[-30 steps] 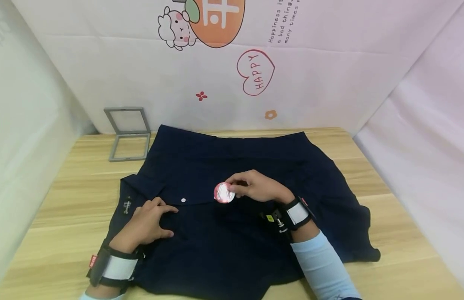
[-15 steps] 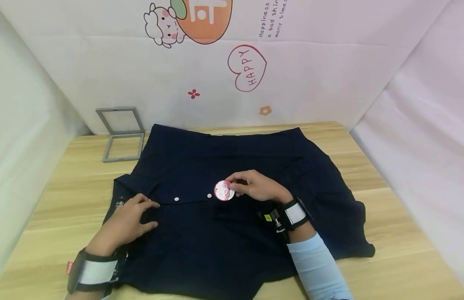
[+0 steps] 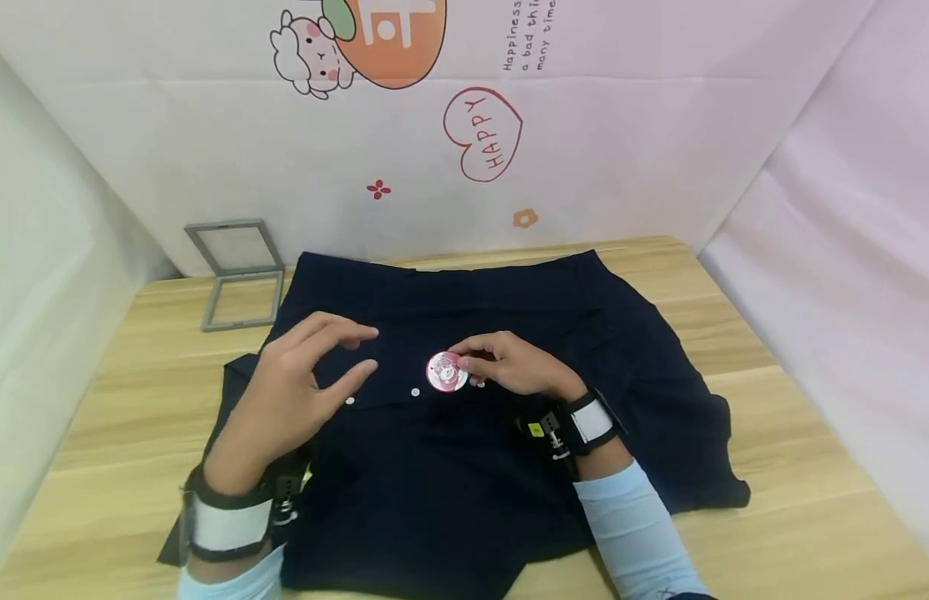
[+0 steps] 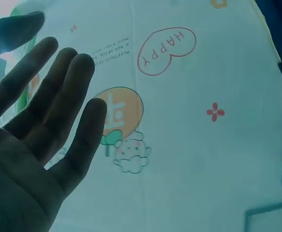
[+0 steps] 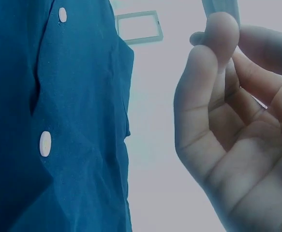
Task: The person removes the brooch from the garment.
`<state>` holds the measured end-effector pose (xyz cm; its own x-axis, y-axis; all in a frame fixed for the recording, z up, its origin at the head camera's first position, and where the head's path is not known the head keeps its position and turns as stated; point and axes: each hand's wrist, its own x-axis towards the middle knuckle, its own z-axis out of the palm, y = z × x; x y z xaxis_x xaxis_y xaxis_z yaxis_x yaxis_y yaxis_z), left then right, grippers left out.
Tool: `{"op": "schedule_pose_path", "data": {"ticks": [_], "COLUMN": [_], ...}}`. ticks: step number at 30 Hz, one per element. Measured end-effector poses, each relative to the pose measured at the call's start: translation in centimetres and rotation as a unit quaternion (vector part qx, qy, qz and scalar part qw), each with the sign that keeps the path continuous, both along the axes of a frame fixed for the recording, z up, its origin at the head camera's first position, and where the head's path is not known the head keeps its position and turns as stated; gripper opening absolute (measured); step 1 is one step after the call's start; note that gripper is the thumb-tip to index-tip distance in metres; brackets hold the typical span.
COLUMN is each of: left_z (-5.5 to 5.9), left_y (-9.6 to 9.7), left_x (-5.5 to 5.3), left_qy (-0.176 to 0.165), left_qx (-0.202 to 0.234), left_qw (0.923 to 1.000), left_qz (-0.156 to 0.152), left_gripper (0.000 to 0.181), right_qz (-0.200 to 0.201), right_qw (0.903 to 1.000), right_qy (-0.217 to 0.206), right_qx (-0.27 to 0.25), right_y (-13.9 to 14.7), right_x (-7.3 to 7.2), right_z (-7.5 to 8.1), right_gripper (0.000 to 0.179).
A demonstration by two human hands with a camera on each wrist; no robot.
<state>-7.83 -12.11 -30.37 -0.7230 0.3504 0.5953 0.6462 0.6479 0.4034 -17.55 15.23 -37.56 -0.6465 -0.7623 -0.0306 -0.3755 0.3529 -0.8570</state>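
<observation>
A dark navy shirt [image 3: 404, 492] lies spread out, its row of small white buttons [image 3: 415, 392] running across the middle. Thumb and fingers of my right hand [image 3: 518, 364] pinch the edge of a round red-and-white badge [image 3: 444, 372], held over the button row with its printed face up. In the right wrist view the badge [image 5: 221, 8] shows only partly at the top, above the fingertips. My left hand [image 3: 287, 387] is raised over the shirt's left part, thumb and fingers apart, nothing between them. The left wrist view shows its spread fingers [image 4: 75, 82] against the backdrop.
A grey hinged frame [image 3: 245, 273] stands unfolded at the back left of the wooden table [image 3: 801, 483], beside the shirt. Behind the table hangs a white printed cloth [image 3: 621, 158]. More white cloth [image 3: 831, 275] closes off the right side.
My left hand first slid left along the shirt, then rose and came right toward the badge. The right hand keeps its pinch almost in place; the badge's glare has faded.
</observation>
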Motion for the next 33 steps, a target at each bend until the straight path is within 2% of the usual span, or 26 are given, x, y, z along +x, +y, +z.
{"op": "schedule_pose_path", "data": {"ticks": [4,7,13,20,24,33], "left_z": [-1.5,-2.4,-3.3,-4.6,-4.8,-5.0], "left_y": [0.9,1.7,3.2,4.1,4.2,4.4], "left_x": [-0.9,-1.6,-2.3,-2.7,-2.8,-3.0], "left_qy": [-0.05,-0.069,-0.063,-0.059,-0.051,-0.042], "left_qx": [-0.007,-0.026,-0.05,-0.062,-0.05,-0.064], "left_qw": [0.9987,0.9972,0.9966,0.9963,0.9974,0.9964], "left_qz": [0.007,0.014,0.014,0.009,-0.006,-0.036], "left_gripper": [0.027,0.022,0.02,0.022,0.024,0.022], "right_qz": [0.001,-0.002,-0.016,0.005,0.011,0.02], "right_qw": [0.9999,0.9997,0.9993,0.9986,0.9987,0.9983], "right_qy": [-0.012,-0.015,-0.023,-0.035,-0.029,-0.04], "right_qx": [-0.012,-0.021,-0.026,-0.04,-0.04,-0.038], "right_y": [0.0,0.1,0.2,0.1,0.0,0.3], "right_x": [0.0,-0.1,-0.2,-0.1,-0.2,-0.1], "right_z": [-0.1,-0.2,0.0,0.1,0.2,0.3], "right_gripper": [0.032,0.032,0.033,0.034,0.033,0.033]}}
